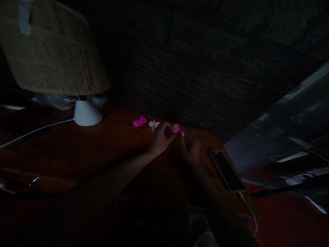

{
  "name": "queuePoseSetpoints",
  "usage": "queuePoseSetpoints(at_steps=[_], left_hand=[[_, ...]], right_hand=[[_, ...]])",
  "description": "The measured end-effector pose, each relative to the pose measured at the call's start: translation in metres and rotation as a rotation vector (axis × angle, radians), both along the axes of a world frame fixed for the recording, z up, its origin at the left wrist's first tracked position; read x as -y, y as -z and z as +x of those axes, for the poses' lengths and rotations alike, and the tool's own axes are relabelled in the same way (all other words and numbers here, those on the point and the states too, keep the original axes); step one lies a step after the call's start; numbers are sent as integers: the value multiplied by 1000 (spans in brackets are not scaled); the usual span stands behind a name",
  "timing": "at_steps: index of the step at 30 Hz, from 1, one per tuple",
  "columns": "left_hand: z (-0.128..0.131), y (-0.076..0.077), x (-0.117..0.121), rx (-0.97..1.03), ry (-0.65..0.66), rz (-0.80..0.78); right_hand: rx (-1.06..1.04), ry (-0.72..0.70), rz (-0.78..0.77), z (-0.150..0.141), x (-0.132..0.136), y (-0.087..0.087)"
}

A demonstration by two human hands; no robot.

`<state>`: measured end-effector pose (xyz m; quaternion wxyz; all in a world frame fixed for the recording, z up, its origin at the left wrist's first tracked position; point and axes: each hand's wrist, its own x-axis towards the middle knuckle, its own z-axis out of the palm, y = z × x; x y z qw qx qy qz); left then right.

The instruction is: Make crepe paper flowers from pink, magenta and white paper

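Between my two hands, above the wooden table, is a pink rose-like paper flower with a curled spiral centre. My left hand pinches its left side with thumb and forefinger. On the other side, the fingers of my right hand close on a loose pink strip that joins the flower. A bright magenta crumpled piece lies on the table to the left. Nearer my left hand sits a pale white and pink crumpled piece, partly covered by that hand. The light is very dim.
At the left stands a lamp with a newsprint shade, a white cone base and a white cord. A phone with a charging cable lies near the right edge. A dark textured wall rises behind the table.
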<state>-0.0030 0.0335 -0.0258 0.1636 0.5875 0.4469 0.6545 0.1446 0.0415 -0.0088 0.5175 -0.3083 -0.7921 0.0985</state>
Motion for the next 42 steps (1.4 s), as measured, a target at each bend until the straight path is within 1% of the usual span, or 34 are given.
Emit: queuePoseSetpoints(at_steps=[2, 4, 6, 10, 15, 20, 23, 26, 31, 34, 36, 38, 42], left_hand=[[0, 0, 0, -4, -27, 0], [0, -1, 1, 18, -20, -7], [1, -3, 2, 53, 31, -8], [4, -5, 3, 75, 154, 14], [3, -1, 1, 91, 157, -21], [3, -1, 0, 150, 191, 15], [4, -2, -2, 228, 229, 5], [4, -1, -5, 311, 238, -43], [4, -3, -6, 358, 270, -87], [5, -6, -4, 330, 256, -89], [5, -7, -3, 325, 247, -98], [4, -8, -3, 336, 246, -119], [3, -8, -3, 390, 246, -150]], right_hand=[[13, 60, 51, -4, 2, 0], [8, 111, 81, -7, 4, 0], [-3, 121, 76, -8, 4, -1], [-31, 97, 27, -5, 1, -2], [-89, 22, -75, -1, -4, -1], [-169, -4, -154, 1, -8, 4], [-167, -39, -167, 3, -10, 8], [-188, -56, -206, 2, -9, 8], [-427, -27, -306, -1, -6, -1], [-525, -14, -348, -2, -7, -5], [-570, -37, -393, -3, -8, -5], [-579, -71, -440, -5, -8, -5], [-466, -130, -580, -8, -7, -2]])
